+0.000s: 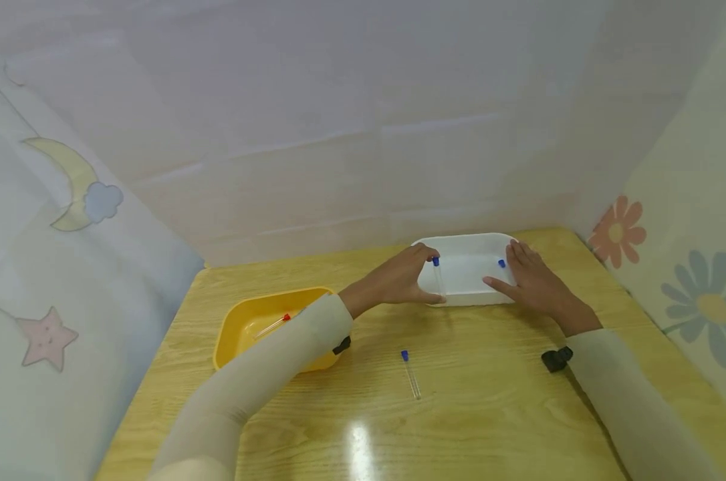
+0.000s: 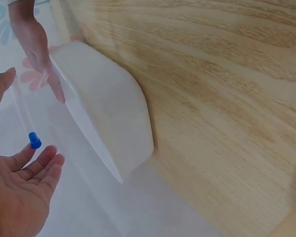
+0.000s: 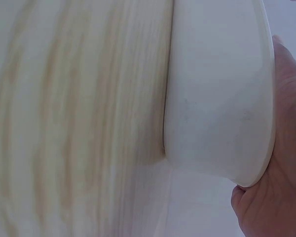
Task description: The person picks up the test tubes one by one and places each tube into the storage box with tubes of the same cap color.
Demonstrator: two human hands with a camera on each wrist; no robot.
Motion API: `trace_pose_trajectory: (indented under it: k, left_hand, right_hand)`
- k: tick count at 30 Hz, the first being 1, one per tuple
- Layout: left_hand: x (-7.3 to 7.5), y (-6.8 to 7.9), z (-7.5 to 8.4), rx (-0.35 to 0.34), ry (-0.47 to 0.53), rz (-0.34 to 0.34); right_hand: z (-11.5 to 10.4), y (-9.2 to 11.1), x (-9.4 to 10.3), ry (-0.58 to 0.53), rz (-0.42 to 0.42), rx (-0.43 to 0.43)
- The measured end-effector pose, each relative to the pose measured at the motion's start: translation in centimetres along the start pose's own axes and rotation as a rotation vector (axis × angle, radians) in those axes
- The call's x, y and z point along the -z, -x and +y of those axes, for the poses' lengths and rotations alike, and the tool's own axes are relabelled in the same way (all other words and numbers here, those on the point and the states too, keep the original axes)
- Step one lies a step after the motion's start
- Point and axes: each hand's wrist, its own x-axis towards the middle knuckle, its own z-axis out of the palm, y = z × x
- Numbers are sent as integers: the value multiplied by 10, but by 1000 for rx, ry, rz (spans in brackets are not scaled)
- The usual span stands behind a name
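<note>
My left hand (image 1: 402, 275) pinches a clear test tube (image 1: 438, 280) lengthwise, a finger at its blue cap (image 2: 34, 140) and the thumb at the other end. It is over the left end of a white tray (image 1: 468, 299). At the tray's right end, my right hand (image 1: 534, 280) rests over the rim with fingers extended and thumb spread inward. A second blue cap (image 1: 502, 264) shows in the tray between that thumb and fingers; its tube is mostly hidden. Another blue-capped test tube (image 1: 412, 377) lies on the table in front.
A yellow tray (image 1: 233, 321) stands at the left, partly behind my left sleeve, with a red-capped test tube (image 1: 273, 326) inside. The wooden table (image 1: 471, 414) meets a cloth backdrop (image 1: 315, 167) behind the trays.
</note>
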Motion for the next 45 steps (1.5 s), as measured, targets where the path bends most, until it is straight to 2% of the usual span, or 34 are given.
trace_pose_trajectory:
  k: [5, 16, 27, 45]
  left_hand:
    - [-3, -13, 0, 4, -26, -14]
    - [-10, -33, -3, 29, -17, -18]
    - [-17, -46, -8, 42, 0, -23]
    - [-24, -58, -13, 83, -6, -53]
  right_hand:
    - [7, 5, -2, -4, 5, -12]
    - [12, 11, 2, -15, 2, -32]
    - [16, 9, 4, 5, -2, -36]
    - [14, 8, 6, 9, 3, -40]
